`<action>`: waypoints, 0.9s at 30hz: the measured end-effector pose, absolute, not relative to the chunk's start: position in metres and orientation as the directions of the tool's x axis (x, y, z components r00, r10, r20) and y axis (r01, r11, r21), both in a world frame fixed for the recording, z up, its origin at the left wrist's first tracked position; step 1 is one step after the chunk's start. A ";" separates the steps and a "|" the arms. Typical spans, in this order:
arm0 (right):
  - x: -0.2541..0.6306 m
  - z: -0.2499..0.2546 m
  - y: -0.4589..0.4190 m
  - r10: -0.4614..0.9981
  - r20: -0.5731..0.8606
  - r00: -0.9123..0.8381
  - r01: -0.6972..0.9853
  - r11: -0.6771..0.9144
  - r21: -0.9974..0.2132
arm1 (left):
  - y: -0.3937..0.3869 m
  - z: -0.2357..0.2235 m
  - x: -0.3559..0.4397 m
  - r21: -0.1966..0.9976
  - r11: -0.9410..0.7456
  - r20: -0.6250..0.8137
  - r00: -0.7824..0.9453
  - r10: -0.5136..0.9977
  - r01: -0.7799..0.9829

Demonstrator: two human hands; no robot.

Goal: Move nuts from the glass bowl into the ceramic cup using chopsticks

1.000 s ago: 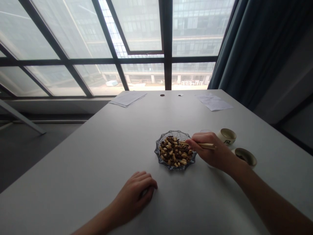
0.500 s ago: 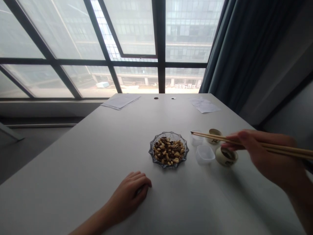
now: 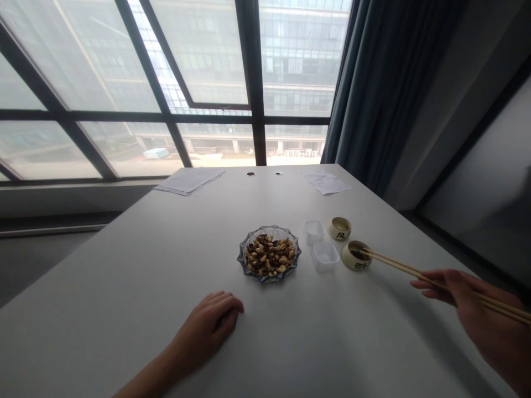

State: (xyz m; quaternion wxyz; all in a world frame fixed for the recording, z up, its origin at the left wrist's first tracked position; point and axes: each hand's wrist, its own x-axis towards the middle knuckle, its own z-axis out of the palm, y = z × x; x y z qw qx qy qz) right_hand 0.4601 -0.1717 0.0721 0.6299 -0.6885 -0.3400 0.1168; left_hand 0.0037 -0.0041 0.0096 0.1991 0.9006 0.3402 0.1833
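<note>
My right hand (image 3: 477, 312) is closed round a pair of wooden chopsticks (image 3: 400, 267). Their tips reach into the mouth of the nearer cream ceramic cup (image 3: 351, 263), where small dark pieces lie. Behind it stands a second ceramic cup (image 3: 340, 236) with a dark character on its side. Left of the cups are two clear plastic containers, a near one (image 3: 326, 265) and a far one (image 3: 314, 240). A scalloped glass bowl (image 3: 241, 256) holds a mix of peanuts (image 3: 286, 258) and darker seeds or nuts. My left hand (image 3: 211, 320) rests on the table with its fingers curled in, apart from the bowl.
The white table (image 3: 136, 276) runs toward large dark-framed windows. Stacked papers (image 3: 188, 181) lie at its far left, and a loose sheet (image 3: 327, 182) at the far right. Two round holes (image 3: 250, 174) show near the far edge. A blue curtain (image 3: 365, 105) hangs at right.
My right hand has drawn back to the right, and the chopstick tips have gone from above the far plastic container to the nearer ceramic cup. The view has shifted; my left hand stays on the table.
</note>
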 end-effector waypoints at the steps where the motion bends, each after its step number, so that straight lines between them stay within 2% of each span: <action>1: 0.459 0.074 -0.172 0.615 0.264 0.743 0.321 0.019 -0.947 | -0.005 0.010 0.004 0.483 -0.689 0.194 0.701 0.686 0.540; 7: 0.424 0.105 -0.146 0.721 0.284 0.632 0.353 0.059 -0.934 | -0.007 0.013 0.006 0.490 -0.680 0.193 0.693 0.694 0.545; 12: 0.357 0.117 -0.070 0.917 0.330 0.225 0.361 0.236 -0.902 | -0.007 0.014 0.004 0.502 -0.680 0.215 0.685 0.697 0.535; 14: 0.328 0.114 -0.037 0.937 0.350 0.022 0.394 0.314 -0.864 | -0.007 0.015 0.003 0.505 -0.679 0.217 0.682 0.698 0.533; 17: 0.296 0.110 0.000 0.926 0.352 -0.135 0.449 0.374 -0.812 | -0.006 0.015 0.001 0.512 -0.674 0.208 0.685 0.699 0.532; 19: 0.287 0.110 0.014 0.925 0.351 -0.146 0.498 0.376 -0.781 | -0.004 0.013 0.000 0.518 -0.671 0.199 0.688 0.697 0.530; 22: 0.291 0.113 0.023 0.942 0.328 -0.073 0.567 0.310 -0.763 | 0.000 0.010 -0.002 0.527 -0.667 0.193 0.691 0.697 0.526; 27: 0.311 0.123 0.025 0.955 0.297 -0.012 0.589 0.247 -0.770 | 0.004 0.007 -0.002 0.538 -0.656 0.168 0.696 0.698 0.529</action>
